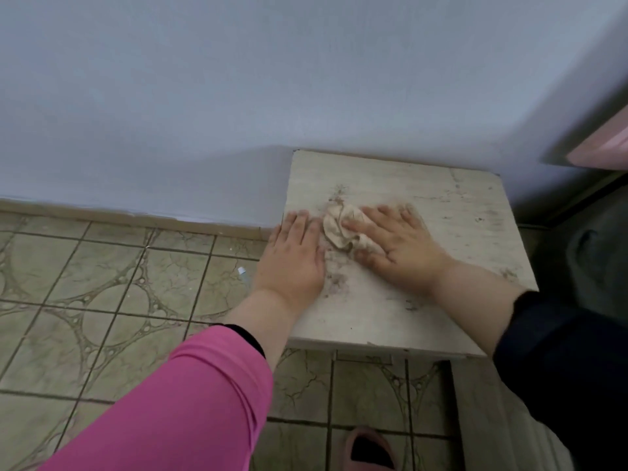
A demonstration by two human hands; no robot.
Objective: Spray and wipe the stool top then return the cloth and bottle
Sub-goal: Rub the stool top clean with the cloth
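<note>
Pressing a crumpled beige cloth (343, 229) onto the square, grimy stool top (441, 212), right hand (397, 246) splayed; left hand (292, 256) flat, empty.

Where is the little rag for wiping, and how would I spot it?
Find the pale square wooden stool top against the blue-grey wall. Near its middle, the right hand presses a crumpled beige cloth, the only soft, wrinkled thing on that board.

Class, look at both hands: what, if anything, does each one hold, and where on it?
The right hand presses its palm and fingers on top of the crumpled cloth, not gripping it. The left hand lies flat on the stool top, holding nothing.
</note>
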